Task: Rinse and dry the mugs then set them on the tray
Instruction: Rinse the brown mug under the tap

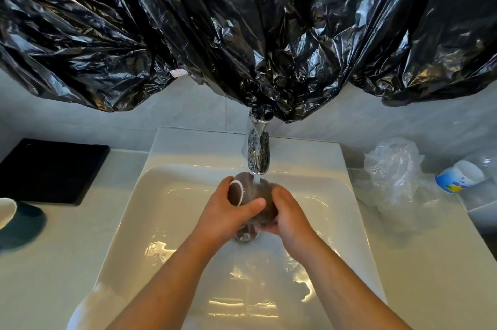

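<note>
Mug (251,195) under faucet (258,152), gripped by left hand (228,211) and right hand (289,211); wet, slippery, breakable; hold body firmly.

White tabletop (53,262), sink (166,147) set into its middle. Back left: black tray (48,171), flat. Left edge: teal mug (24,225), partly out of view, near the tray. Right of sink: crumpled clear bag (395,176). Far right: white jar (460,176) with blue label, on its side.

A home bathroom: white basin (150,195), chrome tap (258,152), tiled wall (188,112).
</note>
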`<action>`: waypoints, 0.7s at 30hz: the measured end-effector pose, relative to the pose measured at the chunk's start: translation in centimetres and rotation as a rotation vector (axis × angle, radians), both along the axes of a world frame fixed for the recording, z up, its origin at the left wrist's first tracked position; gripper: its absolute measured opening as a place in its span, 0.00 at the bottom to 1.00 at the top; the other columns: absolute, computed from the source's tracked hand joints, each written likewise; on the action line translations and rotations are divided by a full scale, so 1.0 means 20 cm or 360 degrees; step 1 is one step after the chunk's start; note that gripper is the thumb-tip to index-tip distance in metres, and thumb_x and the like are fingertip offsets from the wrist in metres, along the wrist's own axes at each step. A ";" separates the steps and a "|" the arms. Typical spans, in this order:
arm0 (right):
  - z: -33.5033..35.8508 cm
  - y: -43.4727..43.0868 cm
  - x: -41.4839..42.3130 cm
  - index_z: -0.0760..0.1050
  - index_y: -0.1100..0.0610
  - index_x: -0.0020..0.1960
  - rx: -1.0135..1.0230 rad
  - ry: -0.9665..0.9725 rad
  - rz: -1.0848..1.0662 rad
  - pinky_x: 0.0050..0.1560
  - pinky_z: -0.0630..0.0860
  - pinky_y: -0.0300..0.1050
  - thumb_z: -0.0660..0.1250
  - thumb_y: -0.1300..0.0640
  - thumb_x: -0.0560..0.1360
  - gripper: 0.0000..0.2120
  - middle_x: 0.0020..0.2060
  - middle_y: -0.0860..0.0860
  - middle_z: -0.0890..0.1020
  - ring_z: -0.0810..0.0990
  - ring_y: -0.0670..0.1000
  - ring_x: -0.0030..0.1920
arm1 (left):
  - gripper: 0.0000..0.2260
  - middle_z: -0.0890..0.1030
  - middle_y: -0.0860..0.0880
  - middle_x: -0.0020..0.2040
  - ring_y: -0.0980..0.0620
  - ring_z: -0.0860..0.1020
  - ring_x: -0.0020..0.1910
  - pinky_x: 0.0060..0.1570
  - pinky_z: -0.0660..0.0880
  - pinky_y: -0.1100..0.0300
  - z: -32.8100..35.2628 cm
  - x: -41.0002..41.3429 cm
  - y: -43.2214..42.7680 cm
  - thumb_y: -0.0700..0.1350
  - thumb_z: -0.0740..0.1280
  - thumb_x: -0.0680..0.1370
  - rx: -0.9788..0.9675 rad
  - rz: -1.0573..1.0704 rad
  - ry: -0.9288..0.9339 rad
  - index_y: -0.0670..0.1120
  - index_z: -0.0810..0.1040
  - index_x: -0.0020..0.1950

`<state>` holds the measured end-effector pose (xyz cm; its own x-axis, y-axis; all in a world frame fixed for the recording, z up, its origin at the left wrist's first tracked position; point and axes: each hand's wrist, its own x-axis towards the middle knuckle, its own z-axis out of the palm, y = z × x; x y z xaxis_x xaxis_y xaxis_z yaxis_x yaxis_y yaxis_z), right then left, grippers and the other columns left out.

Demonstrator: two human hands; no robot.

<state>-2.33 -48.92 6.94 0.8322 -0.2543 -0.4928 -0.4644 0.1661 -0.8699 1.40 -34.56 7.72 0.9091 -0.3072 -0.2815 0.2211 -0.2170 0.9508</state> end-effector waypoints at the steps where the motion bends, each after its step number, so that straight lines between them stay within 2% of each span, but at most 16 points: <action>1: -0.02 0.00 0.00 0.74 0.51 0.64 0.0101 0.0038 -0.0091 0.50 0.84 0.56 0.51 0.48 0.85 0.17 0.58 0.55 0.82 0.82 0.56 0.57 | 0.25 0.83 0.57 0.51 0.58 0.82 0.51 0.47 0.80 0.64 0.01 0.00 0.01 0.49 0.80 0.70 0.0091 -0.0096 -0.0065 0.56 0.74 0.62; 4: -0.02 -0.01 0.00 0.74 0.53 0.63 0.0335 0.0220 -0.0273 0.42 0.84 0.54 0.50 0.46 0.85 0.18 0.56 0.58 0.82 0.83 0.57 0.54 | 0.35 0.81 0.62 0.53 0.61 0.80 0.52 0.49 0.79 0.64 0.02 0.01 0.05 0.52 0.82 0.63 0.0432 -0.0286 -0.0269 0.62 0.71 0.65; 7: -0.03 -0.01 0.01 0.76 0.55 0.63 0.0390 0.0342 -0.0230 0.41 0.84 0.54 0.48 0.44 0.85 0.22 0.55 0.59 0.84 0.84 0.58 0.53 | 0.40 0.80 0.63 0.55 0.59 0.79 0.52 0.53 0.80 0.59 0.02 0.02 0.07 0.60 0.81 0.59 0.0726 -0.0333 -0.0452 0.66 0.68 0.68; 11: -0.05 -0.02 0.00 0.78 0.55 0.61 0.0350 0.0405 -0.0151 0.45 0.84 0.54 0.46 0.42 0.85 0.26 0.52 0.59 0.86 0.86 0.60 0.51 | 0.38 0.80 0.63 0.56 0.59 0.79 0.54 0.53 0.80 0.60 -0.03 0.02 0.09 0.64 0.78 0.59 0.0651 -0.0328 -0.0480 0.65 0.70 0.67; 15: -0.03 0.00 -0.01 0.78 0.54 0.59 0.0270 0.0388 -0.0016 0.40 0.84 0.51 0.45 0.41 0.85 0.27 0.47 0.59 0.87 0.87 0.59 0.46 | 0.25 0.82 0.63 0.52 0.61 0.81 0.51 0.51 0.82 0.56 -0.05 0.01 0.06 0.62 0.76 0.64 0.0283 -0.0195 -0.0218 0.64 0.74 0.60; 17: -0.01 0.01 -0.01 0.78 0.52 0.58 0.0112 0.0371 0.0099 0.42 0.84 0.50 0.45 0.40 0.84 0.26 0.46 0.57 0.87 0.87 0.56 0.46 | 0.21 0.84 0.55 0.47 0.53 0.84 0.46 0.44 0.83 0.51 -0.04 0.01 0.06 0.63 0.73 0.67 0.0139 -0.0047 -0.0025 0.57 0.78 0.56; 19: 0.00 0.01 -0.01 0.77 0.49 0.57 -0.0032 0.0281 0.0213 0.49 0.82 0.45 0.45 0.42 0.85 0.23 0.48 0.51 0.86 0.84 0.49 0.50 | 0.23 0.84 0.47 0.42 0.48 0.83 0.37 0.35 0.81 0.52 -0.03 0.02 0.05 0.64 0.73 0.70 0.0020 0.0051 0.0239 0.47 0.80 0.53; 21: 0.00 0.00 -0.01 0.77 0.45 0.56 0.0008 0.0136 0.0254 0.52 0.78 0.42 0.47 0.46 0.86 0.19 0.50 0.44 0.85 0.82 0.43 0.52 | 0.30 0.82 0.41 0.39 0.46 0.80 0.33 0.35 0.79 0.56 -0.04 0.03 0.05 0.67 0.67 0.74 -0.0022 0.0078 0.0520 0.40 0.81 0.53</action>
